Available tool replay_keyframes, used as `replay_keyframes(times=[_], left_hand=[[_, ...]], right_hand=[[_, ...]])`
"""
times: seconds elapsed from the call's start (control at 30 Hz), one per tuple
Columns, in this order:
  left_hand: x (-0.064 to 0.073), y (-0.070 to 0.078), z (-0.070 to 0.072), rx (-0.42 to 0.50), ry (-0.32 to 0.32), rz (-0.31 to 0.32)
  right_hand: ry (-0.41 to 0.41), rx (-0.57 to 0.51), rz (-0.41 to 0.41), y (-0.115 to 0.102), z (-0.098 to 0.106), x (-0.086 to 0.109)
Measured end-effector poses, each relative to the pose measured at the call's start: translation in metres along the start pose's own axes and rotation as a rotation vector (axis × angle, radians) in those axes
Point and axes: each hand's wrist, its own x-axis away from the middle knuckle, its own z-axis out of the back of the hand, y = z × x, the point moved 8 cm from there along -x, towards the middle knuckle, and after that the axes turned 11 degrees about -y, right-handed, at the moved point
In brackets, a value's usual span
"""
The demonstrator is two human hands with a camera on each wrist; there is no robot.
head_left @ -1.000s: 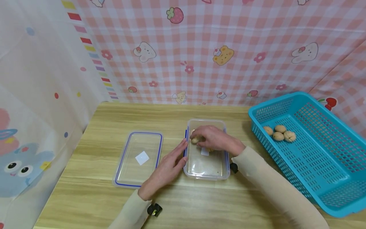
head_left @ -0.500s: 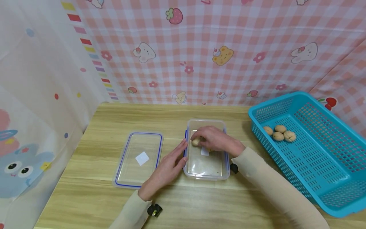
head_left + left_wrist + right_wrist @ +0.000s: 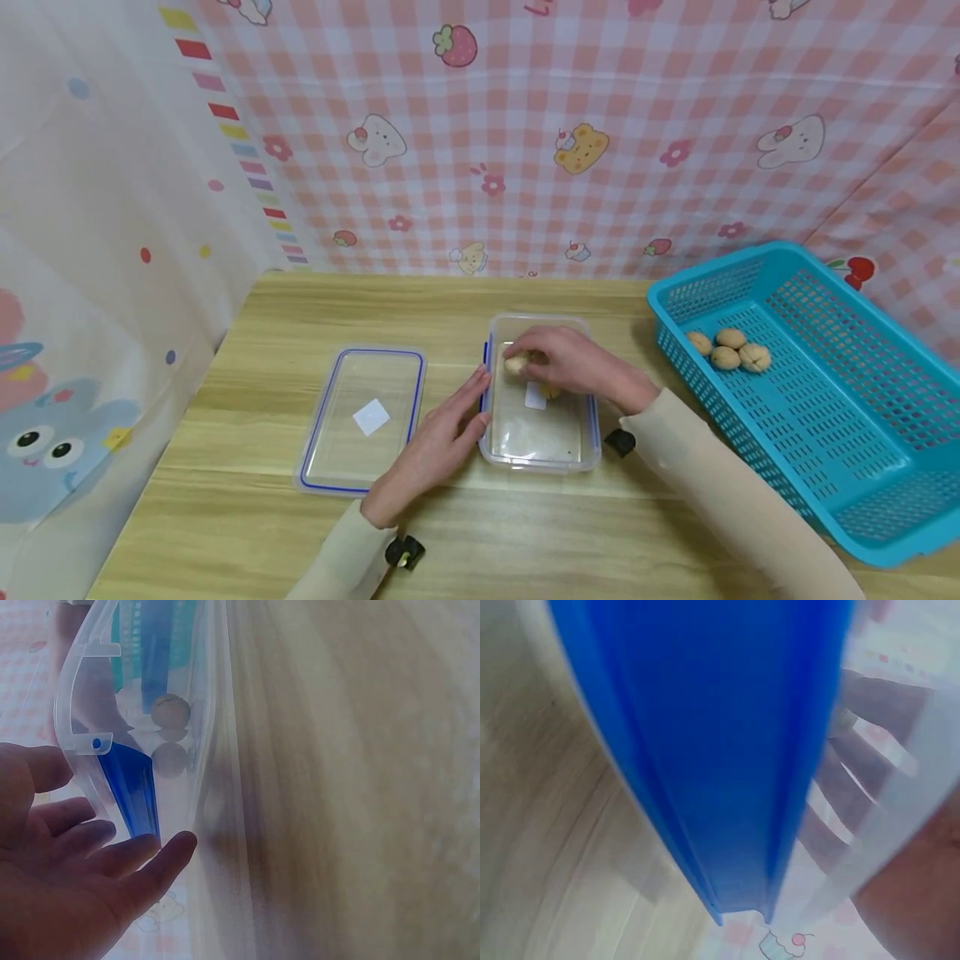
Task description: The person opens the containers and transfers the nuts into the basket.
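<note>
In the head view a clear plastic box (image 3: pixel 546 442) with blue side clips stands on the table. My right hand (image 3: pixel 564 360) reaches down into it from the right, thumb and fingertips pinching a walnut (image 3: pixel 516 364) near the far left corner. A second walnut (image 3: pixel 551 391) lies in the box, partly covered by that hand. My left hand (image 3: pixel 444 435) touches the box's left side with its fingers extended. From the left wrist, a blue clip (image 3: pixel 133 793) hangs beside those fingers. The right wrist view is mostly filled by another blue clip (image 3: pixel 705 750), with the right hand's fingers (image 3: pixel 855 765) behind clear plastic.
A clear lid (image 3: pixel 360 379) with a blue seal lies flat left of the box. On the right stands a turquoise basket (image 3: pixel 832 408), several walnuts (image 3: pixel 727 350) gathered at its far left end. A checked cloth (image 3: pixel 525 200) hangs behind the wooden table (image 3: pixel 247 417).
My right wrist and sleeve have shifted slightly to the right, and more of the covered walnut shows. The left hand keeps its place against the box.
</note>
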Motion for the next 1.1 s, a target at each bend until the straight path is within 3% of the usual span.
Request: replay_keyframes(times=[0.27, 0.67, 0.93, 1.1], left_hand=[[0.0, -0.002, -0.001, 0.011, -0.002, 0.007], [-0.001, -0.001, -0.001, 0.015, -0.002, 0.011], [-0.001, -0.002, -0.002, 0.018, -0.002, 0.015], [-0.001, -0.003, -0.002, 0.019, -0.003, 0.016]], right_hand=[[0.098, -0.002, 0.035, -0.007, 0.01, 0.02], [0.193, -0.051, -0.032, -0.006, 0.013, 0.053], [0.284, -0.034, 0.006, -0.009, 0.018, 0.072], [0.388, -0.002, 0.025, -0.014, 0.026, 0.088]])
